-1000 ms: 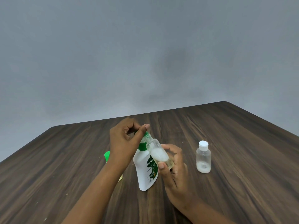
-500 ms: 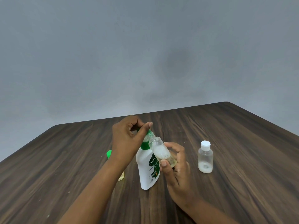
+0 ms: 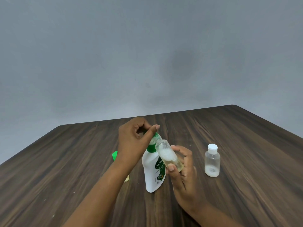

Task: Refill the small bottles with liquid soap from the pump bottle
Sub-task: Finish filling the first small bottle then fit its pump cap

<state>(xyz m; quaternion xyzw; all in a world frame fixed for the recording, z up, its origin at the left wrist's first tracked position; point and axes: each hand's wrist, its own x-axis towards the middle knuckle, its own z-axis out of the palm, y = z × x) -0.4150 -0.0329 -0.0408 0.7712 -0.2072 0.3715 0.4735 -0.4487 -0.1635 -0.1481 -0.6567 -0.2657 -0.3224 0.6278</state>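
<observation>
Wood table, grey wall. Fingers of the left hand curl over the pump bottle, seemingly pressing; the right hand clamps the tilted small bottle.

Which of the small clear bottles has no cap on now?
The small clear plastic bottle tilted in the right hand: its neck is open. The bottle standing farther right has a white cap; the one behind the left forearm, a green cap.

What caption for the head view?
Left hand grips the top of the Dettol pump bottle; right hand holds a small uncapped bottle at its spout.
</observation>
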